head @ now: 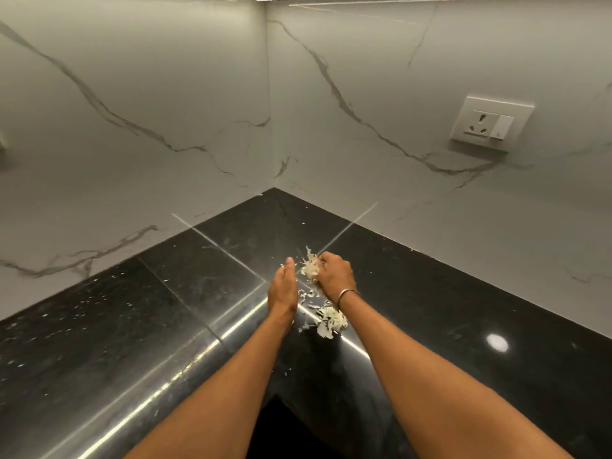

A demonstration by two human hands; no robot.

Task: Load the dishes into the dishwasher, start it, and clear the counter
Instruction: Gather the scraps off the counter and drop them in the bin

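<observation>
In the corner of the black counter (430,293), your right hand (336,273) clutches pale food scraps (310,269); left hand (283,286) flat-fingered, edge-on beside it; another scrap pile (331,321) nearer you.

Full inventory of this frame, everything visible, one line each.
counter: 1, glossy black, L-shaped corner under the walls
backsplash: 2 walls, white marble, grey veins, meeting at corner
socket plate: 1, white, right wall
scrap pile: 1, pale, on counter near front edge
scrap clump: 1, pale, gripped in right hand
bangle: 1, metallic, right wrist
left hand: 1, open, edge-on beside the clump
right hand: 1, curled round the clump
</observation>
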